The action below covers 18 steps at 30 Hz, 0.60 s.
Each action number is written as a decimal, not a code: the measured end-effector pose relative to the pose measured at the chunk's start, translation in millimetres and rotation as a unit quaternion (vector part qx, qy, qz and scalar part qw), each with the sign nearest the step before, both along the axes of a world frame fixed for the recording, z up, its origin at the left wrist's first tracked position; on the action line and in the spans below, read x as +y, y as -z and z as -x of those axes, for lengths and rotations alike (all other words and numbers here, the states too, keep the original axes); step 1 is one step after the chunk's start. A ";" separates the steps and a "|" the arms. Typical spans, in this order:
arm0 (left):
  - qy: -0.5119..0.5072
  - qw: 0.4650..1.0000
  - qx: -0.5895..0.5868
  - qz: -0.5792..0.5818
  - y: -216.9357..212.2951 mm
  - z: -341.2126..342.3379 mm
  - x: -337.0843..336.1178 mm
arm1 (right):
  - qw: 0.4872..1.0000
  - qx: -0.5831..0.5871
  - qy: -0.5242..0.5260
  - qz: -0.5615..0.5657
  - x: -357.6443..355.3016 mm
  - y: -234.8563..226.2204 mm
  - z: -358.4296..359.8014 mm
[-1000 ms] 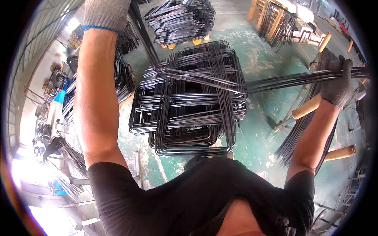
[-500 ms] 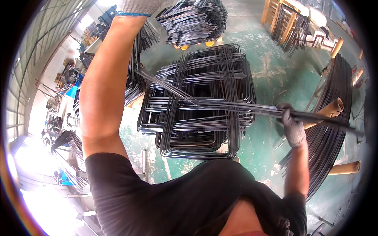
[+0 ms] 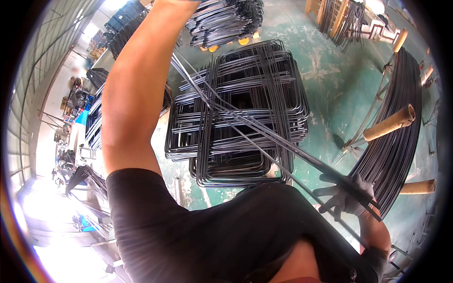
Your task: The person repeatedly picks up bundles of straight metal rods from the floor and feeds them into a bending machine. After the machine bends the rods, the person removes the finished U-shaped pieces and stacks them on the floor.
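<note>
My right hand, in a grey work glove, has its fingers spread wide on the right. A bundle of thin dark metal rods slants down from the upper left and crosses over this hand's palm, with the fingers not wrapped around it. One rod has come apart from the bundle and runs lower, past the fingertips. My left arm reaches up and away; the hand lies beyond the top edge, so its grip is hidden. Below the rods is a stack of bent rectangular wire frames, piled crosswise.
At right, long dark rods hang curved on a rack with cardboard-tube arms. Another pile of bent rods stands at the top on a pallet with yellow feet. More rods lie at left. The green floor is worn.
My right hand has opened from around the rods and moved down and nearer. The bundle has swung to a steeper slant, and one rod has spread apart. My left hand has passed out of the top.
</note>
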State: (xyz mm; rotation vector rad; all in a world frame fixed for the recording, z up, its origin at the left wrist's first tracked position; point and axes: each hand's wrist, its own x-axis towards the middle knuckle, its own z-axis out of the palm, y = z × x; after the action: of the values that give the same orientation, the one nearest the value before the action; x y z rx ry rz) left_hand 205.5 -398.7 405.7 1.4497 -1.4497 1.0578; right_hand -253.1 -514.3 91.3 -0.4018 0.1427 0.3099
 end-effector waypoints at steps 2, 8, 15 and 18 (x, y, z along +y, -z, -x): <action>-0.023 0.997 -0.066 0.033 -0.6 -6.9 -9.0 | 0.997 0.070 0.029 0.030 0.0 1.6 7.9; 0.068 0.997 0.030 -0.017 9.3 -3.4 -23.8 | 0.981 0.172 -0.048 0.070 18.5 -28.8 -16.9; 0.083 0.991 0.104 -0.025 10.2 -21.6 10.0 | 0.980 0.151 0.002 0.130 -2.9 -29.5 -101.3; 0.074 0.987 0.143 0.017 32.5 -55.1 10.7 | 0.964 0.149 0.045 0.214 -29.7 -25.2 -142.6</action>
State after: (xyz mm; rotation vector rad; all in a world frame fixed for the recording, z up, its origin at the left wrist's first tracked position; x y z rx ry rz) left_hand 260.6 -388.0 373.1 1.3830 -1.3038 0.7464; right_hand -110.5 -544.0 116.5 -0.7744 0.5275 0.2461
